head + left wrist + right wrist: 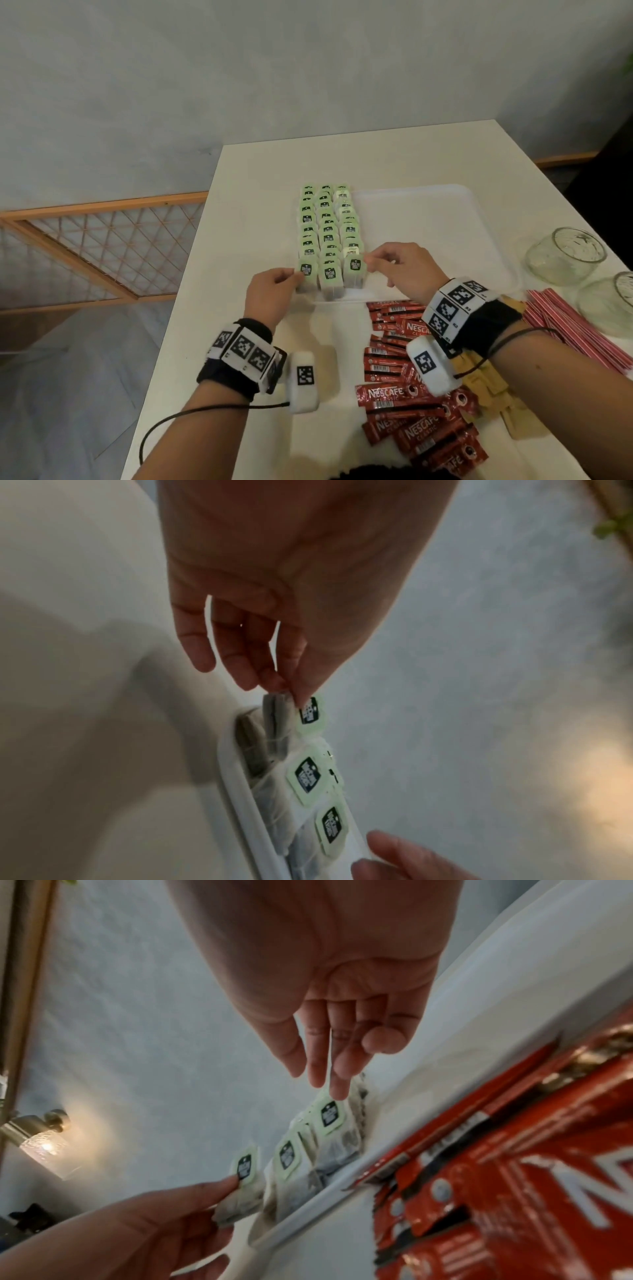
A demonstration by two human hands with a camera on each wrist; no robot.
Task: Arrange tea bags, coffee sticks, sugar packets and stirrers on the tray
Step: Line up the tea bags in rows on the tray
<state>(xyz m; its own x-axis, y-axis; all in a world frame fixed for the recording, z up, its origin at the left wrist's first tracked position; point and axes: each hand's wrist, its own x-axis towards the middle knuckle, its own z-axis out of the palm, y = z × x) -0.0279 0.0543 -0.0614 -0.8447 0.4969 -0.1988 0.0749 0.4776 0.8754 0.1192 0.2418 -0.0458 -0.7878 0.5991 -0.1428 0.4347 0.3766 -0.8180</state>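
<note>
A white tray (428,219) lies on the white table. Its left part holds three rows of green-tagged tea bags (327,233). My left hand (296,274) pinches the front-left tea bag (307,275) between thumb and fingers; the left wrist view shows this hand (287,688) with its thumb on the bag's tag (310,712). My right hand (368,262) touches the front-right tea bag (355,270). In the right wrist view this hand (322,1080) has fairly straight fingers, with one fingertip on that tag (330,1118) and the thumb apart. Red coffee sticks (411,404), brown sugar packets (486,380) and red-white stirrers (568,325) lie off the tray.
Two glass jars (565,255) (609,301) stand at the table's right side. The right part of the tray is bare. The table's left edge runs close to my left arm, with a wooden lattice rail (102,246) beyond it.
</note>
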